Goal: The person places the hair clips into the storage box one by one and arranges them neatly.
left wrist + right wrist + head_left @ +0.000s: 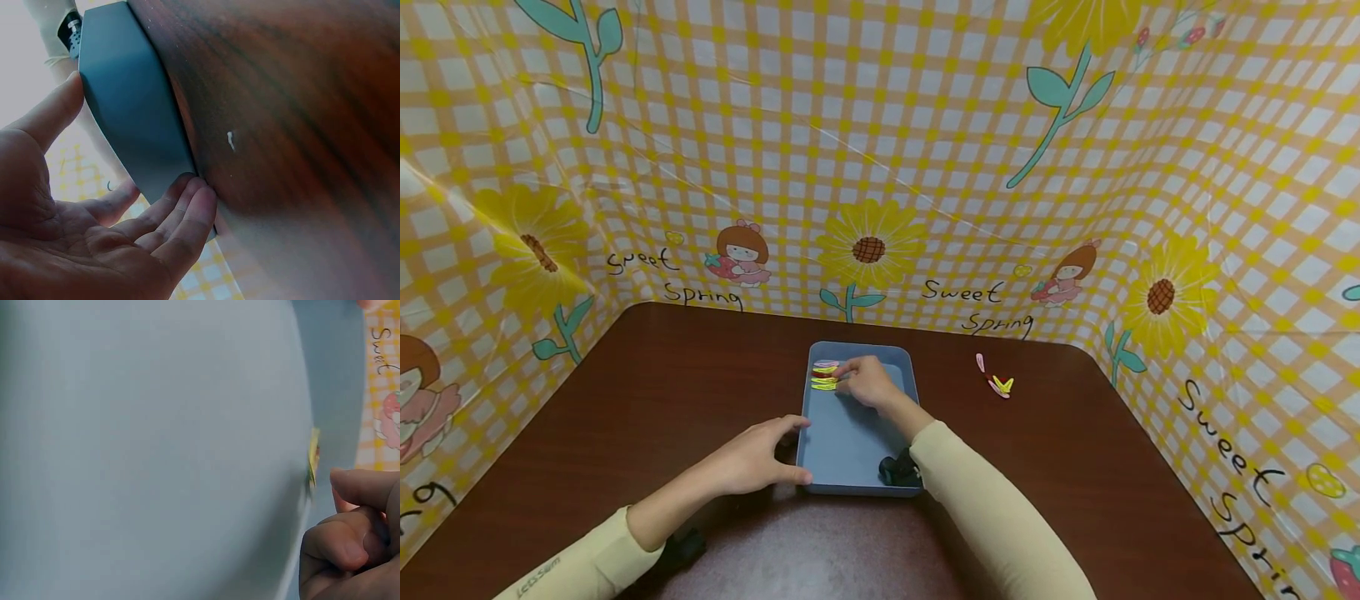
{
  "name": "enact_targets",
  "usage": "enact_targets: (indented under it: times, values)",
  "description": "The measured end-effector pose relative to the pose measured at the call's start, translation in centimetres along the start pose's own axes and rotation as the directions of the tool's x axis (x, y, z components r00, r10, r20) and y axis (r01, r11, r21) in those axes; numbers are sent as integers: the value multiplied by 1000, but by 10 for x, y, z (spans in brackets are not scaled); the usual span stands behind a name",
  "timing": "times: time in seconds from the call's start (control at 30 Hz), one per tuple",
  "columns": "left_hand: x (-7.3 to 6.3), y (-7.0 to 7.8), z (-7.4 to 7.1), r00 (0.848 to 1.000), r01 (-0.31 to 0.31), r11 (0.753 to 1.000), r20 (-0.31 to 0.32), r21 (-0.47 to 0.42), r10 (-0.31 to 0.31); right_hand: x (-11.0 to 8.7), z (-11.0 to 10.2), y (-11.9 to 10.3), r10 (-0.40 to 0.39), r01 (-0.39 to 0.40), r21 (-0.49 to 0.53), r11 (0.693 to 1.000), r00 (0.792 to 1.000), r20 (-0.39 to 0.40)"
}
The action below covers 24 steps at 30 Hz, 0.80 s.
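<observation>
A blue-grey rectangular tray [857,433] lies on the dark table. Near its far left corner several hair clips [824,385], yellow, red and pale purple, lie in a stacked row. My right hand [868,383] reaches into the tray with its fingertips right at the clips' right ends. In the right wrist view its lower fingers are curled and its index finger points toward a yellow clip [314,459]; I cannot tell whether it pinches one. My left hand [760,454] rests its spread thumb and fingers against the tray's left side, where the left wrist view shows fingertips [203,200] low on the wall.
More hair clips, pink [980,362] and yellow [1003,385], lie on the table [1037,467] right of the tray. A checked sunflower cloth [880,167] walls the table at the back and sides. A black wrist camera [897,469] overlaps the tray's near right corner.
</observation>
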<state>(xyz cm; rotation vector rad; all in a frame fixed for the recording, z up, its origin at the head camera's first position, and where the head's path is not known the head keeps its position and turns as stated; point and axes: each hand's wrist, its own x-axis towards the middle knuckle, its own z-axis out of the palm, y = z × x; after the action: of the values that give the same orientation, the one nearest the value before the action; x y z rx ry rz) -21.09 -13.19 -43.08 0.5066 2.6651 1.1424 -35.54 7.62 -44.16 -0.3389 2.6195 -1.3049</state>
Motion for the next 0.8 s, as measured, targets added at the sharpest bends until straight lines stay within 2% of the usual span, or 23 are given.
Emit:
enact_targets:
  times: [0.27, 0.43, 0.8]
  values:
    - [-1, 0, 0, 1000, 11, 1000, 2, -8, -11, -6, -27, -10, -27, 26, 25, 999, 998, 56]
    - [-2, -1, 1, 1000, 18, 1000, 9, -9, -18, -8, -40, -9, -20, 19, 18, 1000, 999, 36]
    - [0, 0, 2, 1000, 26, 1000, 2, -4, -26, -12, -71, -5, 67, -70, 96, 993, 997, 26]
